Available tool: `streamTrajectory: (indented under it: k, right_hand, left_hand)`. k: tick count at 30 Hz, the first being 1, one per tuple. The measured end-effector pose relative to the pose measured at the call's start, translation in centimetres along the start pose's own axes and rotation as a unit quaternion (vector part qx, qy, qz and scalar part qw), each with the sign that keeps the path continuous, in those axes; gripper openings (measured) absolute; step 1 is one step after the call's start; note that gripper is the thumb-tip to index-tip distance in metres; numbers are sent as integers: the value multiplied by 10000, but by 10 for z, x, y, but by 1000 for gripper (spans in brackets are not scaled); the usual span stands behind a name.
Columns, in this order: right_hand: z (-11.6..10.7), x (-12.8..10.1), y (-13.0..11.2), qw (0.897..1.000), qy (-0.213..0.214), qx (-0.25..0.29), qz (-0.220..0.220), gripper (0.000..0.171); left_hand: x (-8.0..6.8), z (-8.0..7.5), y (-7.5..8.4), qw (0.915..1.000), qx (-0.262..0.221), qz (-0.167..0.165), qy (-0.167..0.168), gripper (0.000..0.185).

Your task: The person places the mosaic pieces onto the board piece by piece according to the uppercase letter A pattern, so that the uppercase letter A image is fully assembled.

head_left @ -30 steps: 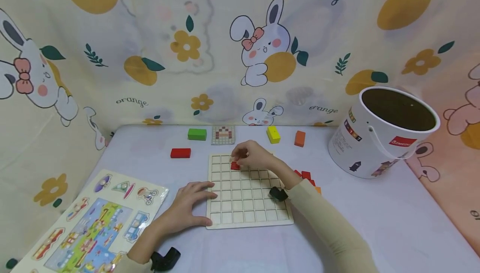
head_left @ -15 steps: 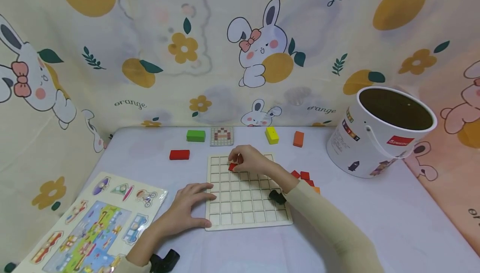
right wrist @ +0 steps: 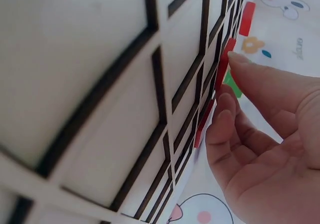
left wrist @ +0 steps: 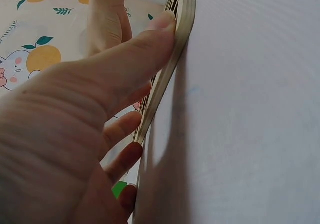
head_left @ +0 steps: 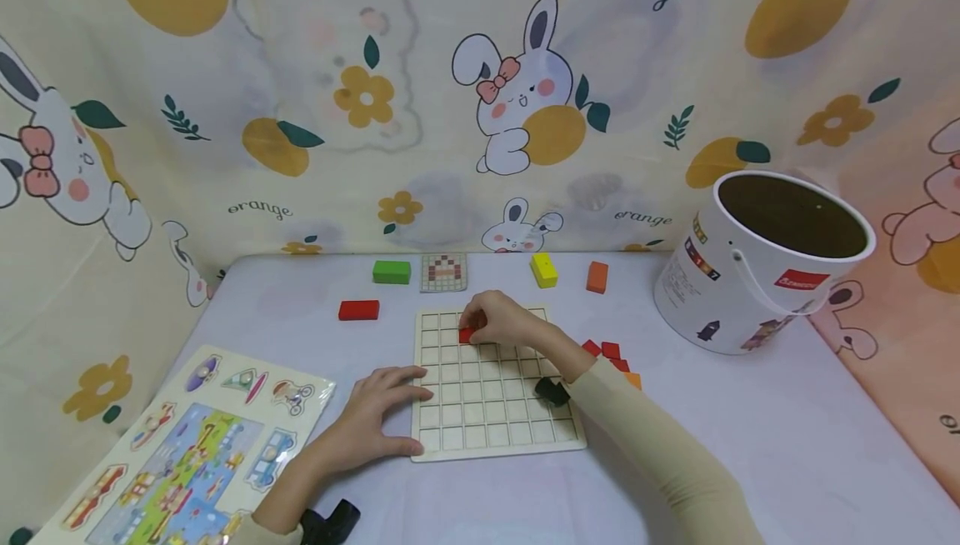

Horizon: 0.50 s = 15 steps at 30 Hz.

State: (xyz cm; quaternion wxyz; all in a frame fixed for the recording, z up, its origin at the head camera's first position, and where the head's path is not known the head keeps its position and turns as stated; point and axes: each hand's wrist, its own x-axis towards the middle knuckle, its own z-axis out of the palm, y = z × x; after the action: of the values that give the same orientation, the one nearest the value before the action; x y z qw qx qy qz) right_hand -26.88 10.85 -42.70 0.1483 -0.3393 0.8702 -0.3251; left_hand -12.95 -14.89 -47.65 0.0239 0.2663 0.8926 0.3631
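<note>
Overhead: pale table [head_left: 750, 445], cartoon curtain [head_left: 300, 70] behind, bucket [head_left: 757, 270] seemingly empty.

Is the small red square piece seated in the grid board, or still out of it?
Cannot tell: the right hand covers most of the red piece, which sits over the grid board.

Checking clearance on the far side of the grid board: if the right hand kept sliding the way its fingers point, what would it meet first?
The right hand points left and slightly away across the grid board. Past the small red tile under its fingertips, the red block is probably first, though depth is unclear.
</note>
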Motion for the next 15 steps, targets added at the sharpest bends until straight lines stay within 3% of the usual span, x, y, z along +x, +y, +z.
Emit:
streamTrajectory:
  k: [5, 9, 12, 15]
  right_hand:
    - [-2, 0, -2, 10000, -4, 52, -24, 18]
    - [-13, -8, 2, 9983, 352, 393, -251, 22]
    - [-30, -27, 11, 9950, 686, 699, -215, 25]
    - [-48, -58, 24, 9933, 774, 838, 166, 27]
  left_hand:
    - [-1, -2, 0, 9999, -17, -99, -25, 64]
    - [-1, -2, 0, 9999, -23, -110, -18, 64]
    - [-1, -1, -1, 10000, -4, -53, -16, 64]
    - [-1, 0, -2, 10000, 29, 23, -6, 64]
